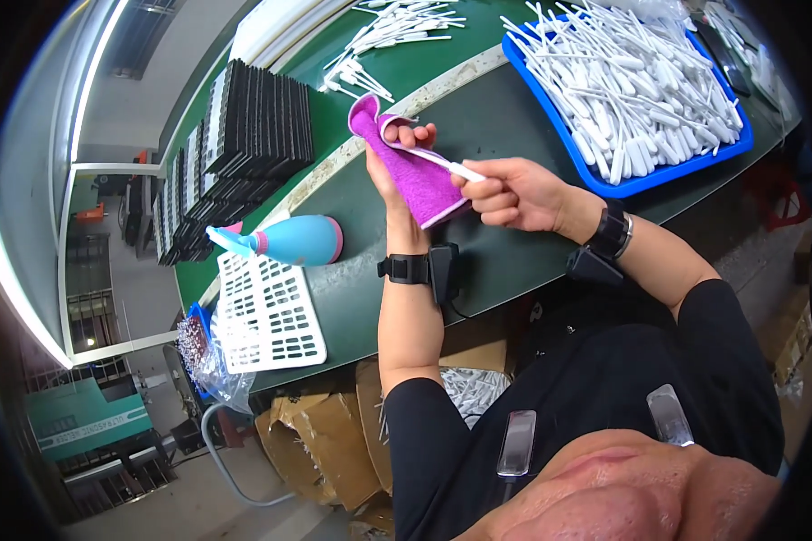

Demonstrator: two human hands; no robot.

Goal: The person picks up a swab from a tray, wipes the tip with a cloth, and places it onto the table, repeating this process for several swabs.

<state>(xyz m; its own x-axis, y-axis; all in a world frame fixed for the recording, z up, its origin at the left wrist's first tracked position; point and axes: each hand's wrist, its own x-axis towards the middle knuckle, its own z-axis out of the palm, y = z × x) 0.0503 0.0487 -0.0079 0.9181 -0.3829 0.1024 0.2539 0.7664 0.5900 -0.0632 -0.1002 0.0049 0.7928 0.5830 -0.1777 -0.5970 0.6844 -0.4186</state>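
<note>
purple cloth (415, 171) in left hand (397, 185) wraps white stick (460, 169) pinched by right hand (514, 191).

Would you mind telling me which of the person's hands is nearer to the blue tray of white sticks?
Right. The right hand sits just beside the blue tray, while the left hand, wrapped in the purple cloth, lies farther away.

purple cloth (419, 176), white stick (460, 169)

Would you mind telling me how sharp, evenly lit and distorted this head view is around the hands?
Head view: the left hand holding the purple cloth and the right hand holding the white stick are sharp and evenly lit; the table edge bows with fisheye distortion; the rim goes black; ceiling lights at the left glare.
</note>
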